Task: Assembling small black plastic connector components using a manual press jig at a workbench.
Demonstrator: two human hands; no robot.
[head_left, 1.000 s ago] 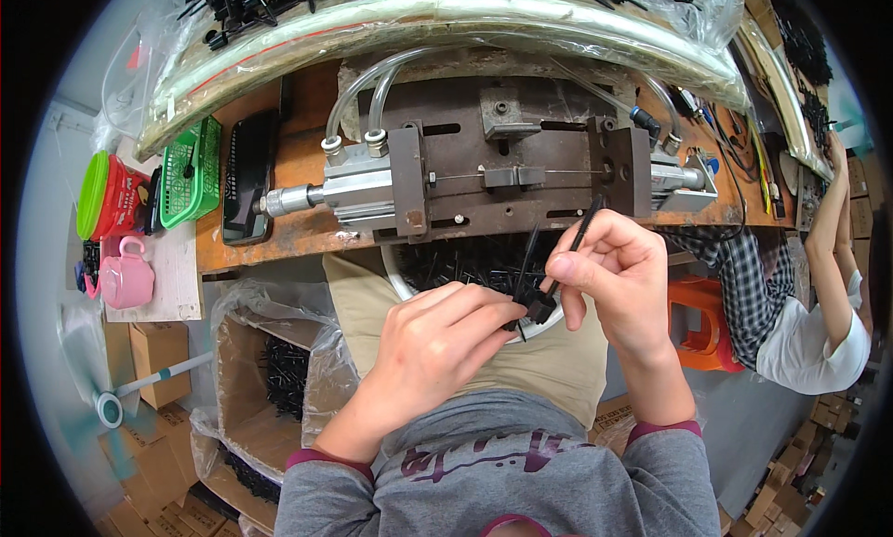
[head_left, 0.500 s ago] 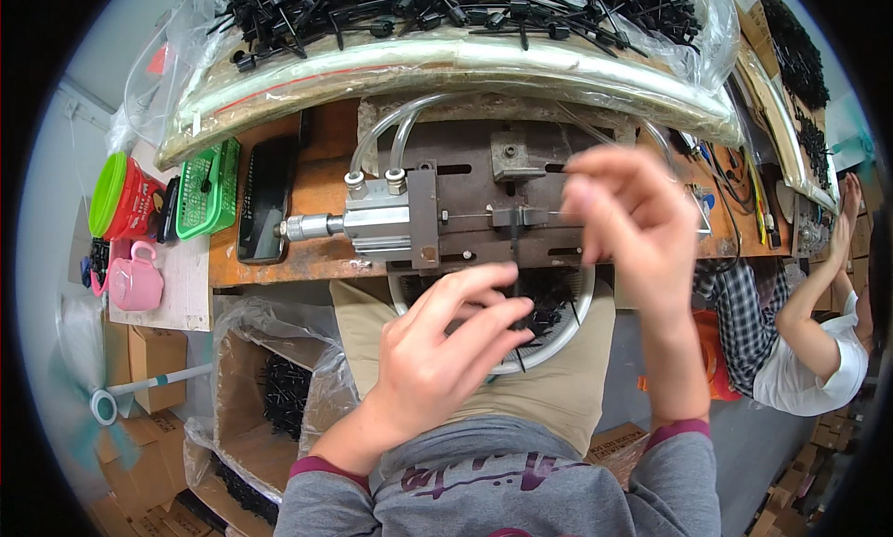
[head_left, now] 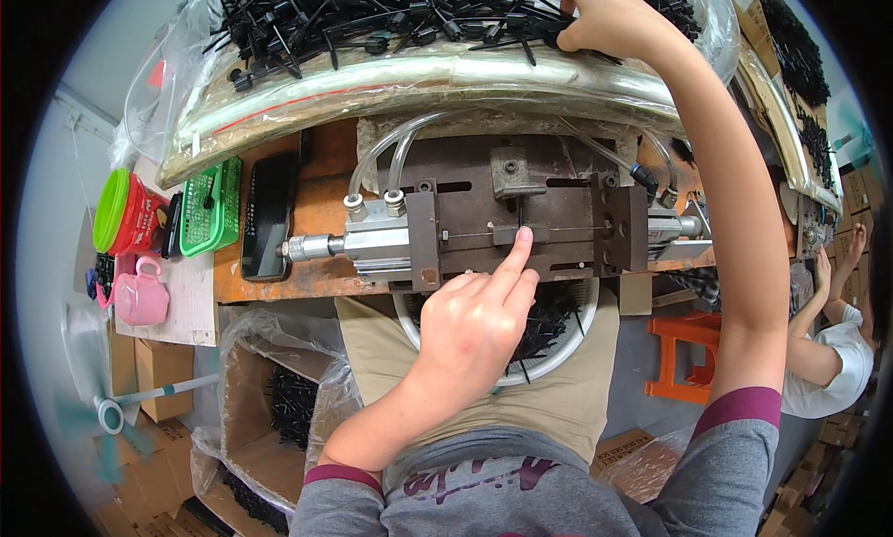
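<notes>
Up at the far side of the metal jig (head_left: 521, 225), the right hand (head_left: 609, 16) pinches into the heap of black plastic ties (head_left: 391, 16), fingers closed on one or a few; which exactly, I cannot tell. These ties look light, thin and springy, likely best taken by the thick head end. They lie tangled, pointing every way. The left hand (head_left: 474, 328) is curled, forefinger (head_left: 518, 250) pressed on the jig's centre slot, whose thin rod runs left to right.
</notes>
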